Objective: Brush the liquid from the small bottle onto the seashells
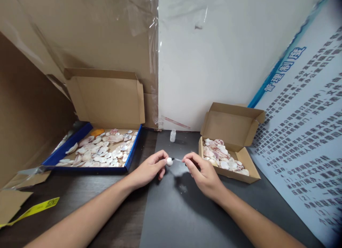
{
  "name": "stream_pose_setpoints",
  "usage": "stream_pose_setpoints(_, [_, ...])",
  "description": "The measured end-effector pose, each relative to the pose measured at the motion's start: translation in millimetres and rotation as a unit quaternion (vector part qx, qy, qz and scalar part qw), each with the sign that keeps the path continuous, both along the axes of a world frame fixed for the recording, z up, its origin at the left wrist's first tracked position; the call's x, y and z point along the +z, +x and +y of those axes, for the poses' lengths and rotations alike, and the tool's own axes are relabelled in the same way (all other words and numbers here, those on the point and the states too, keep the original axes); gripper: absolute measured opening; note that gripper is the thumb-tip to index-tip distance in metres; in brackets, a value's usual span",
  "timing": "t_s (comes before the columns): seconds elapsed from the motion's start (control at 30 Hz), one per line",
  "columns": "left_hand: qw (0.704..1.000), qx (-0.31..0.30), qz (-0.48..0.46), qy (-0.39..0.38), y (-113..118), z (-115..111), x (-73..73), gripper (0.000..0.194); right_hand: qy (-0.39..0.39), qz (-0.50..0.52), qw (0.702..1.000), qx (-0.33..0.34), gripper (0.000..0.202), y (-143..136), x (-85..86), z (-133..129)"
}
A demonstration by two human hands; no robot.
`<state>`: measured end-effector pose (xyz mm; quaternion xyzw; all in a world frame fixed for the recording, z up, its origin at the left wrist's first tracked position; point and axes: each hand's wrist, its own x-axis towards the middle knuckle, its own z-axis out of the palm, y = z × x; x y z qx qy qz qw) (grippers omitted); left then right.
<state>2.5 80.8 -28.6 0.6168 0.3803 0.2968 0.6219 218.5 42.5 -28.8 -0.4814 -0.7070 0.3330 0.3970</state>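
Between the thumb and fingertips of my left hand (153, 167) is a small white shell (169, 161). My right hand (201, 172) pinches a thin brush (177, 159) with a pale stem. Its dark tip meets or nearly meets the shell's right edge; I cannot tell whether they touch. Both hands are held over a dark grey mat (171, 219). Beyond them, a small clear bottle (172, 136) with whitish contents stands upright near the wall, its mouth apparently uncapped.
To the left, a blue-sided box (89, 168) with a raised cardboard lid holds many shells (103, 150). A smaller open cardboard box (235, 175) of shells is at the right. Cardboard scraps and a yellow strip (37, 209) lie front left. A printed poster (299, 141) covers the right side.
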Motion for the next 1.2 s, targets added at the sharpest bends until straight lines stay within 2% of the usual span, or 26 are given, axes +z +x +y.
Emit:
stream_pose_setpoints(0.07, [1.0, 0.002, 0.001, 0.0, 0.0, 0.3, -0.3, 0.029, 0.006, 0.005, 1.0, -0.016, 0.032, 0.1, 0.7, 0.2])
stream_pose_setpoints(0.23, [1.0, 0.001, 0.006, 0.003, 0.0, 1.0, -1.9, 0.032, -0.012, 0.021, 0.998, 0.053, 0.032, -1.4, 1.9, -0.9])
stream_pose_setpoints(0.37, [1.0, 0.005, 0.0, -0.002, 0.6, 0.5, -1.6, 0.034, 0.005, -0.001, 1.0, -0.014, 0.031, -1.1, 2.0, -0.1])
stream_pose_setpoints(0.53, [1.0, 0.009, -0.011, -0.006, 0.9, 1.4, -1.2, 0.037, -0.039, 0.031, 0.998, 0.043, 0.036, -1.0, -0.8, -0.1])
stream_pose_setpoints(0.7, [1.0, 0.02, -0.005, -0.014, 0.5, 1.9, -0.6, 0.037, 0.002, 0.002, 1.0, -0.018, 0.034, -0.5, 0.1, 0.4])
stream_pose_setpoints(0.87, [0.999, 0.036, -0.004, -0.026, 0.3, 1.7, -0.2, 0.032, -0.042, 0.026, 0.997, 0.051, 0.037, -1.1, -0.8, 0.1])
stream_pose_setpoints(1.03, [0.999, 0.032, -0.011, -0.027, 0.0, 2.2, -2.0, 0.031, 0.004, -0.012, 1.0, -0.009, 0.034, -0.8, -1.3, 0.7])
stream_pose_setpoints(1.13, [0.999, 0.031, -0.007, -0.023, -0.2, 1.7, -1.8, 0.03, -0.013, 0.014, 0.999, 0.031, 0.036, -1.2, -0.4, 0.2])
stream_pose_setpoints(1.2, [0.999, 0.03, -0.006, -0.017, -0.3, 1.2, -1.1, 0.03, -0.007, 0.005, 0.999, 0.033, 0.034, -1.4, 0.5, 0.3])
